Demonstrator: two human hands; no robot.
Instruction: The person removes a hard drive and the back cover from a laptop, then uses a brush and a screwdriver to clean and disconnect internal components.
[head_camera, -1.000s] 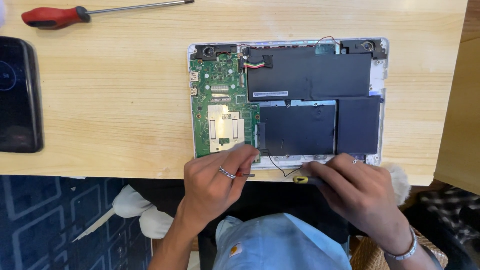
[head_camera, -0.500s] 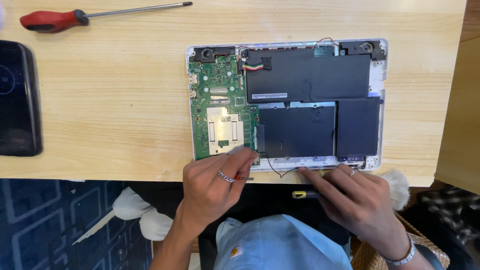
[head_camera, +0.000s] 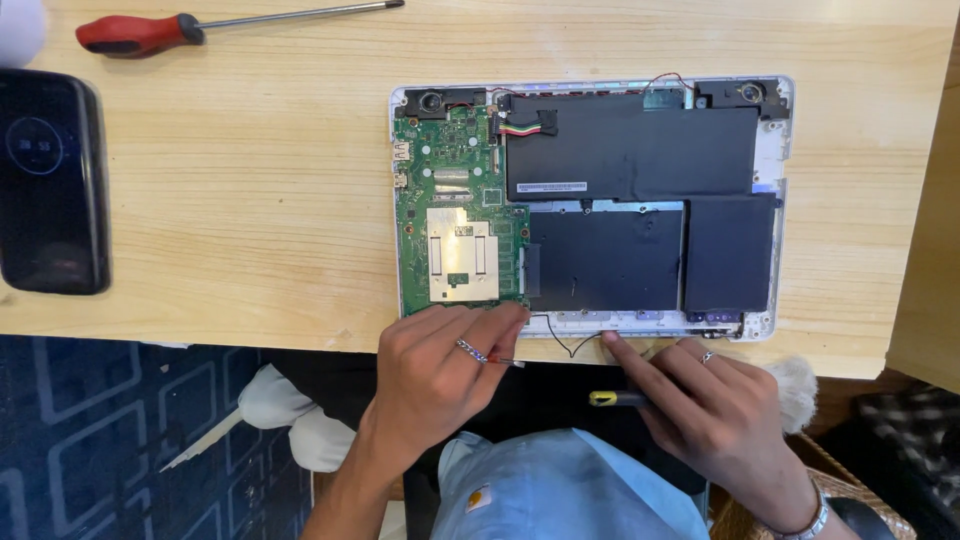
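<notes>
A pale wooden table (head_camera: 250, 230) fills most of the view, its near edge running across just above the person's lap, and beneath it on the left lies a dark blue rug (head_camera: 110, 430) with a lighter line pattern. At the far right a second wooden surface (head_camera: 930, 250) butts up beside the table.

Right of centre on the table sits an opened laptop (head_camera: 770, 160) in a white shell with its cover off: black battery packs (head_camera: 630, 150) take up the right and middle, and a green circuit board (head_camera: 455, 220) stands on the left side with a pale metal shield on it. A black phone-like device (head_camera: 50, 180) lies flat at the table's left edge. Far left, a red-handled screwdriver (head_camera: 200, 25) rests well apart from the laptop, shaft pointing right.

The left hand (head_camera: 440, 370), wearing a ring, is curled with its fingertips pressed on the near edge of the board, pinching something small that I cannot make out. A thin black wire (head_camera: 570, 345) loops off the laptop's near edge between the two hands. The right hand (head_camera: 710, 400) has its forefinger stretched out to touch that near edge, while the other fingers close round a small screwdriver with a yellow-and-black handle (head_camera: 615, 399), held below the table edge
</notes>
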